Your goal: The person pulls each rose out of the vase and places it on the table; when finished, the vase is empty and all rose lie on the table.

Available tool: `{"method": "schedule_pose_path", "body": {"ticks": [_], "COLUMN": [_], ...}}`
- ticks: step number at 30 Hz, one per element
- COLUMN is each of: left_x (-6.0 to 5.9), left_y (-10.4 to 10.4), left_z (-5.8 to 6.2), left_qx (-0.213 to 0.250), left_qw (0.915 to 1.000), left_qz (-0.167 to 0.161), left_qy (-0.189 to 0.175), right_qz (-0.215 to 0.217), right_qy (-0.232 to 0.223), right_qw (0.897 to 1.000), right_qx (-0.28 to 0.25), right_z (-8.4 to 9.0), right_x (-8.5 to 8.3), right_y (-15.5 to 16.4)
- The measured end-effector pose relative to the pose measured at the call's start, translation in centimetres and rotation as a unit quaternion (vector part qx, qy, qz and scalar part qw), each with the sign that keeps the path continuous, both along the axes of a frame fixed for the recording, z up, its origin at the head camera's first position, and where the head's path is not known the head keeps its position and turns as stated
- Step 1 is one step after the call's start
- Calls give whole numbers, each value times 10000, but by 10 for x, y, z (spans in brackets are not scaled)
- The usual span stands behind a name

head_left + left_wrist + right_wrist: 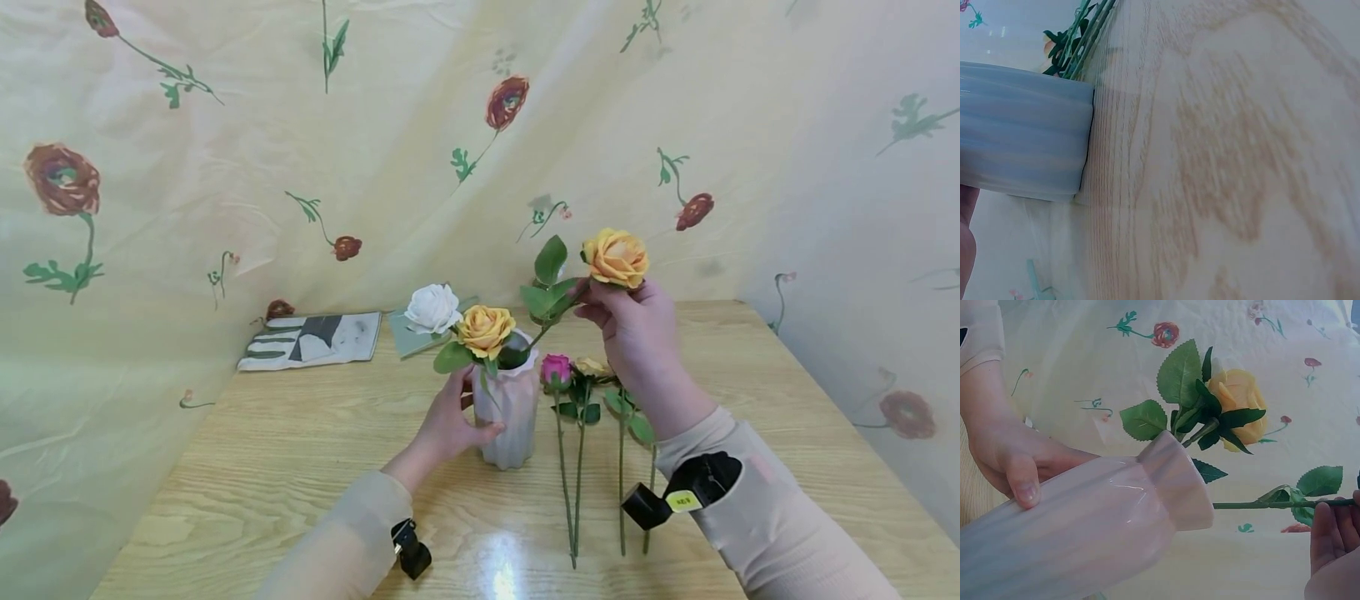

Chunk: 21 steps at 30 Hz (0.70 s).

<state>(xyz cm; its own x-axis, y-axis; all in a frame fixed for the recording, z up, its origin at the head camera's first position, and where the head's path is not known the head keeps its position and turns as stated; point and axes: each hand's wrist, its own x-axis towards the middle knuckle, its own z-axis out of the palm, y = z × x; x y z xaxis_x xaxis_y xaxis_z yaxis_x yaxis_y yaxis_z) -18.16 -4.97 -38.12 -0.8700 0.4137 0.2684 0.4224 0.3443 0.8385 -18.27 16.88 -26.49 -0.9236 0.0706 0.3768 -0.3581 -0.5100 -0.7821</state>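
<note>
A pale, ribbed vase [513, 408] stands upright on the table, and my left hand [450, 421] grips its left side. The right wrist view shows the left thumb lying along the vase's wall. One yellow rose [486, 331] and a white rose [432, 309] lean out over the vase's left rim. My right hand [637, 329] pinches the stem of another yellow rose [617, 258] just below its bloom. That rose's stem [1241, 505] runs from the fingers into the vase mouth, its lower end hidden inside. Its green leaves spread between hand and rim.
Several flowers lie right of the vase, among them a pink rose [557, 370] and a pale yellow one [591, 367], stems toward me. Behind on the left are a flat white-and-grey striped item [311, 340] and a teal flat item [412, 340]. A flower-print sheet [420, 150] hangs behind.
</note>
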Motion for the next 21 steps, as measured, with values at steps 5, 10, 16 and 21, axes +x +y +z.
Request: {"method": "schedule_pose_path", "body": {"ticks": [5, 10, 16, 21], "left_x": [1, 0, -1, 0], "left_y": [0, 0, -1, -1], "left_z": [1, 0, -3, -3], "left_qx": [16, 11, 73, 26], "left_qw": [10000, 10000, 10000, 10000], "left_qz": [11, 25, -7, -6], "left_qy": [66, 38, -7, 33], "right_qz": [-120, -400, -647, -731], "right_qy": [181, 311, 328, 238], "right_qw": [9968, 9885, 9819, 9786], "right_qx": [-775, -1422, -1750, -1907], "right_z": [1, 1, 1, 1], "right_x": [-2, -5, -7, -7], "right_y": [6, 12, 20, 29]}}
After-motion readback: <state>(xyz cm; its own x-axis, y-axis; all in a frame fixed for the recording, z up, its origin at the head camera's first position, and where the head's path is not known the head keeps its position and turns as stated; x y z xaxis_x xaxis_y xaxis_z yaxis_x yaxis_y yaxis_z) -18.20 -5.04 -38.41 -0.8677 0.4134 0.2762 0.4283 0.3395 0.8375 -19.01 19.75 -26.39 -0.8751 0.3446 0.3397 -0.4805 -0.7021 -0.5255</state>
